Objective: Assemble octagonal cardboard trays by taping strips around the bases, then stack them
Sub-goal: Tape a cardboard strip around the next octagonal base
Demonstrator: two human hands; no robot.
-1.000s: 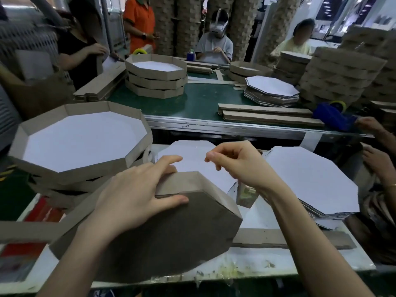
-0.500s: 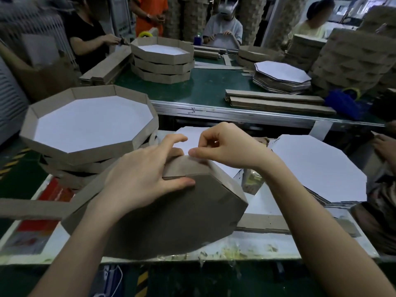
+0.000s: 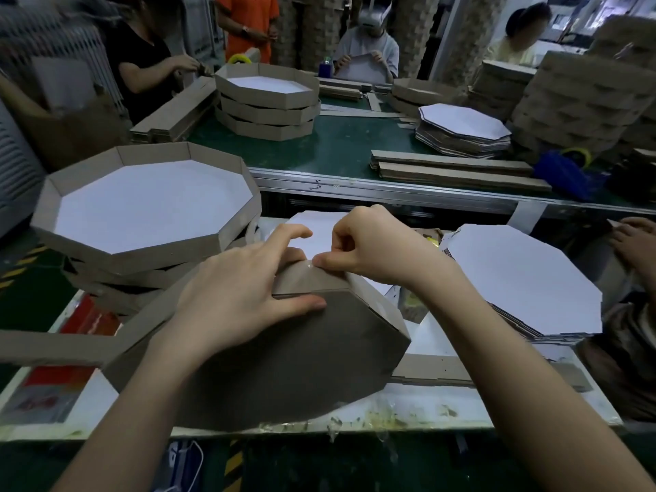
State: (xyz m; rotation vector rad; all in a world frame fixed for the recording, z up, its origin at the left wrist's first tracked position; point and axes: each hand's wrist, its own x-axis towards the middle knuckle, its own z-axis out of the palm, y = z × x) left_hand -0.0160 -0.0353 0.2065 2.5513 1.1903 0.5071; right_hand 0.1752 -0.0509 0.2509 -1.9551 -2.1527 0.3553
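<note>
Matt grey-brown cardboard tray [image 3: 284, 363], glossy clear tape [image 3: 308, 266], smooth white-faced bases [image 3: 521, 278]

Tray [image 3: 284, 367] turned underside to camera: inner face hidden. Left hand [image 3: 234, 296] covers stretch of rim. Right hand [image 3: 369, 246] pinches small glinting bit at rim, perhaps tape [image 3: 310, 265]; too small to be sure. Loose strip [image 3: 53, 348] runs off left edge. Both forearms cut by bottom edge. Another person's hand [image 3: 635, 239] cut by right edge. Far workers [image 3: 369, 55] blurred.
</note>
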